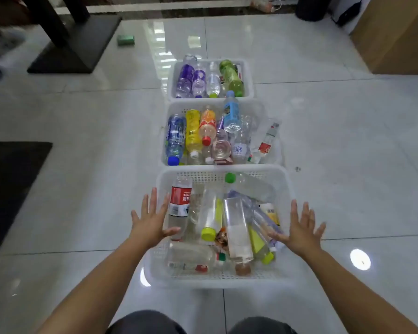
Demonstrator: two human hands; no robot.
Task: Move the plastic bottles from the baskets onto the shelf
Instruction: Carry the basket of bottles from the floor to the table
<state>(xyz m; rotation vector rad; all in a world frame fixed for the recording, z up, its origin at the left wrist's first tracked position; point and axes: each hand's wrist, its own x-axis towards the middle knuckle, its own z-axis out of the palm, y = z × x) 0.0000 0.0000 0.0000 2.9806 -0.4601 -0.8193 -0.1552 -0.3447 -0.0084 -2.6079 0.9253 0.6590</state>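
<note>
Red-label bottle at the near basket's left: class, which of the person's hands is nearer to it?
Left. The left hand is just left of the red-label bottle; the right hand is over the basket's right edge, several bottles away.

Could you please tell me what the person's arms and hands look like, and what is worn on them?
Both forearms are bare; no sleeve is in view. The left hand and right hand wear no gloves, and no watch, bracelet or ring shows. Dark grey trousers show at the bottom edge.
</note>
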